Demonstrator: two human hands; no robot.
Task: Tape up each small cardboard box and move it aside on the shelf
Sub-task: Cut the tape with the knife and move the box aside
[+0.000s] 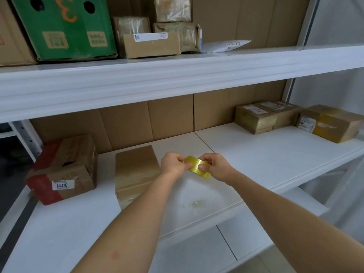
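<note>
On the far left of the white shelf sits a brown cardboard box with red edges and a white number sticker. Just beside it, to the right, lies the small plain brown cardboard box — shiny clear tape runs over its top, and its flaps look closed. Its long side runs from the front of the shelf toward the back wall.

Next comes the left hand, just past the right edge of that box. Its fingers curl onto the left side of a yellowish see-through roll of tape. The right hand pinches the other side, thumb on the band. The roll is held up in the air between both hands, tilted, with its flat band facing the camera.

Far to the right, near the back, rest two taped brown boxes with white labels — and a yellow-taped brown box sits just beside them
</note>
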